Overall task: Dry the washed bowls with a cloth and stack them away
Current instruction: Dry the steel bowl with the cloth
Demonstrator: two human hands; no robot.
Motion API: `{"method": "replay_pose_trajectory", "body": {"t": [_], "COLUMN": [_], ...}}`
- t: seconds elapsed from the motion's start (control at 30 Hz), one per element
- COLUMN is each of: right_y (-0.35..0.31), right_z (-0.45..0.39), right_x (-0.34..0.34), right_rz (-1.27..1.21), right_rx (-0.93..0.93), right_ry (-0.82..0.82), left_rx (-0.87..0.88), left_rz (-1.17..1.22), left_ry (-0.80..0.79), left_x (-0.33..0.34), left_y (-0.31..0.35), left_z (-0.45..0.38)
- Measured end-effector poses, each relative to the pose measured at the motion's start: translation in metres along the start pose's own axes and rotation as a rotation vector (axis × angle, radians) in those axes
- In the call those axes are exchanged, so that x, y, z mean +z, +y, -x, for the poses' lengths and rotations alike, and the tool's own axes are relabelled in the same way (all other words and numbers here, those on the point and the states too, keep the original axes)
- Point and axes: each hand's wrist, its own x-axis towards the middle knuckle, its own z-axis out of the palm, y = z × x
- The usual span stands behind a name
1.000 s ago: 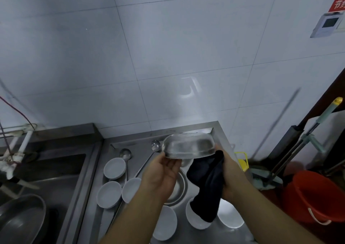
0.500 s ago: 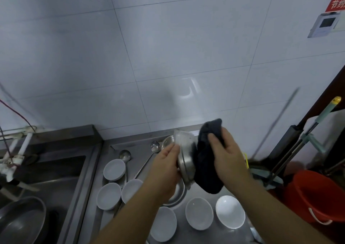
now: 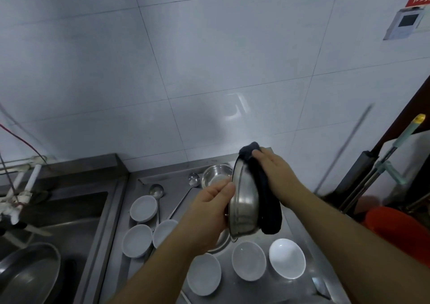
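Holding a steel bowl (image 3: 244, 203) on edge above the desk (image 3: 300, 236), the left hand (image 3: 207, 220) curls its grip round the near rim; the right hand (image 3: 277, 173) lies flat, fingers straight, pressing a dark cloth (image 3: 267, 208) against the bowl's outer side; cloth sits between palm and bowl, its lower end hanging below the wrist; on the desk: six white bowls (image 3: 249, 260), three left of the arms, three in a near row; a second steel bowl (image 3: 216, 175) at the back by the wall; two ladles (image 3: 156, 190) lying beside the white bowls; a sink (image 3: 69, 210) at left holds a large steel pan (image 3: 28, 273); red bucket (image 3: 395, 229) at right.
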Motion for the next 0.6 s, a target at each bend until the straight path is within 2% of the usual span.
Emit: {"method": "replay_pose_trajectory", "body": {"t": [0.13, 0.27, 0.37, 0.6], "right_y": [0.008, 0.025, 0.035, 0.029], "right_z": [-0.002, 0.005, 0.011, 0.035], "right_x": [0.003, 0.011, 0.022, 0.052], "right_rz": [-0.424, -0.651, -0.709, -0.734], "right_rx": [0.292, 0.375, 0.429, 0.484], "right_ry": [0.031, 0.072, 0.077, 0.144], "left_rx": [0.059, 0.078, 0.073, 0.092], "left_rz": [0.011, 0.148, 0.306, 0.470], "left_ry": [-0.010, 0.081, 0.171, 0.348], "left_x": [0.001, 0.002, 0.001, 0.012], "left_y": [0.007, 0.009, 0.007, 0.003], "left_z": [-0.001, 0.000, -0.003, -0.022]}}
